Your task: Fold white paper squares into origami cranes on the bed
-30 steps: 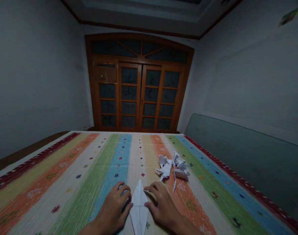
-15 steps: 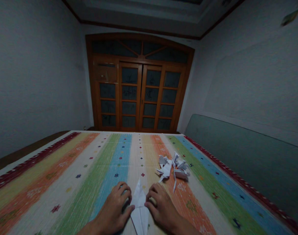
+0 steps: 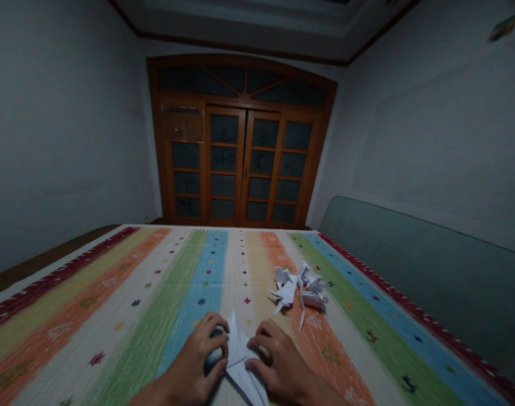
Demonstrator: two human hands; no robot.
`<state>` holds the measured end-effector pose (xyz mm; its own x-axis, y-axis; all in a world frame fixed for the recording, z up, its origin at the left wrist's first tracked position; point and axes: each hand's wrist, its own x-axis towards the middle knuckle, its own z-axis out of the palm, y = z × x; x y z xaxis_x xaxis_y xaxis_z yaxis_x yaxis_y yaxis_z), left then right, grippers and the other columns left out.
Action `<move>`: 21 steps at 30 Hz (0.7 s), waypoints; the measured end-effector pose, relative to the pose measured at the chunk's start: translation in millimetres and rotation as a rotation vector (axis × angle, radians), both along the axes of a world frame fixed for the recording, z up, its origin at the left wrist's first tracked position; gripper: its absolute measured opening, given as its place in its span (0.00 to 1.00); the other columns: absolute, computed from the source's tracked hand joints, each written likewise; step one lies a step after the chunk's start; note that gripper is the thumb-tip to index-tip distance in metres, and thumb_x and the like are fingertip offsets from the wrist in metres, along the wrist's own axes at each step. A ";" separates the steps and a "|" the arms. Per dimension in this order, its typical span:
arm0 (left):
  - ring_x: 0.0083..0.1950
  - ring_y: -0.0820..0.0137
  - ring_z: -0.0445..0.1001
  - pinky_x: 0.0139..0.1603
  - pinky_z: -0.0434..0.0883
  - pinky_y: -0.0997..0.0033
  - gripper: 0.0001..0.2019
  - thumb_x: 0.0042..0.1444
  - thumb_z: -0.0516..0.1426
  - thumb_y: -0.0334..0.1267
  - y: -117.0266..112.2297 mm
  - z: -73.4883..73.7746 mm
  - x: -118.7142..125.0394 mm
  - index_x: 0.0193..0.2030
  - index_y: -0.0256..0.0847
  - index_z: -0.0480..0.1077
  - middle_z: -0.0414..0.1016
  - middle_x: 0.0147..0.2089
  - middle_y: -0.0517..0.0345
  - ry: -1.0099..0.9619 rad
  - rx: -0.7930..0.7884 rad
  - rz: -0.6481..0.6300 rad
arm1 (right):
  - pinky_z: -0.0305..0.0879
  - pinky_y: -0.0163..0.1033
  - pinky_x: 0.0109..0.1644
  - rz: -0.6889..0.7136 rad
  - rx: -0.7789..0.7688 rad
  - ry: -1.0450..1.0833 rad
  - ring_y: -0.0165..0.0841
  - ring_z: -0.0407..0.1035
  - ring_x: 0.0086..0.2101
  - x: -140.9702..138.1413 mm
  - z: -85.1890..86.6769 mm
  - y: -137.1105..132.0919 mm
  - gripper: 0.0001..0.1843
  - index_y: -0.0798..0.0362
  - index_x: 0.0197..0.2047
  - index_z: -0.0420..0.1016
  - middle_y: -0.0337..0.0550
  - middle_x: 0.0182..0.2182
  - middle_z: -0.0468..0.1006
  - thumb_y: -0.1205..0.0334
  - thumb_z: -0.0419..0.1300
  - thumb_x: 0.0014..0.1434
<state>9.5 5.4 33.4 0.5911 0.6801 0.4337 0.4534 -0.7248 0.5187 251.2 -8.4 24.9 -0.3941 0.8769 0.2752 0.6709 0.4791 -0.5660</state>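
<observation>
A white folded paper (image 3: pixel 239 352) with a narrow pointed tip lies at the near middle of the table, between both hands. My left hand (image 3: pixel 202 358) curls round its left edge, with thumb and fingertips pinching the paper. On the opposite side, my right hand (image 3: pixel 274 358) has its thumb and bent fingers closed on the right edge. The paper's lower end runs out of the bottom of the view. Beyond my right hand sits a small cluster of white folded paper figures (image 3: pixel 288 292), touching one another.
A striped tablecloth (image 3: pixel 185 282) covers the table. A pale green padded backrest (image 3: pixel 409 254) runs along the right side. Wooden doors with glass panes (image 3: pixel 244 163) stand beyond the far edge, and plain walls rise at both sides.
The folded paper has turned, its tip swinging left and its lower end right. My right fingers have moved slightly left over its edge.
</observation>
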 end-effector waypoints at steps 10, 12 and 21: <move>0.63 0.52 0.63 0.65 0.63 0.49 0.10 0.54 0.59 0.28 -4.7 6.2 -5.9 0.42 0.44 0.72 0.67 0.61 0.47 0.063 -0.001 -0.126 | 0.68 0.41 0.51 0.039 0.024 0.034 0.39 0.72 0.45 1.1 -9.2 1.8 0.13 0.51 0.46 0.81 0.48 0.43 0.76 0.73 0.62 0.60; 0.61 0.53 0.64 0.64 0.63 0.50 0.13 0.53 0.61 0.28 -4.3 10.1 -4.5 0.44 0.45 0.72 0.70 0.57 0.50 0.094 -0.042 -0.180 | 0.68 0.41 0.50 0.032 0.031 0.039 0.39 0.72 0.44 0.5 -11.4 2.5 0.13 0.51 0.45 0.82 0.47 0.42 0.76 0.73 0.62 0.60; 0.51 0.60 0.71 0.55 0.67 0.59 0.11 0.52 0.65 0.25 1.2 2.6 -0.4 0.40 0.44 0.76 0.76 0.47 0.56 0.118 -0.097 -0.159 | 0.69 0.39 0.47 0.049 0.049 0.059 0.38 0.73 0.42 -1.1 -13.1 -1.3 0.13 0.52 0.45 0.82 0.47 0.40 0.75 0.73 0.60 0.61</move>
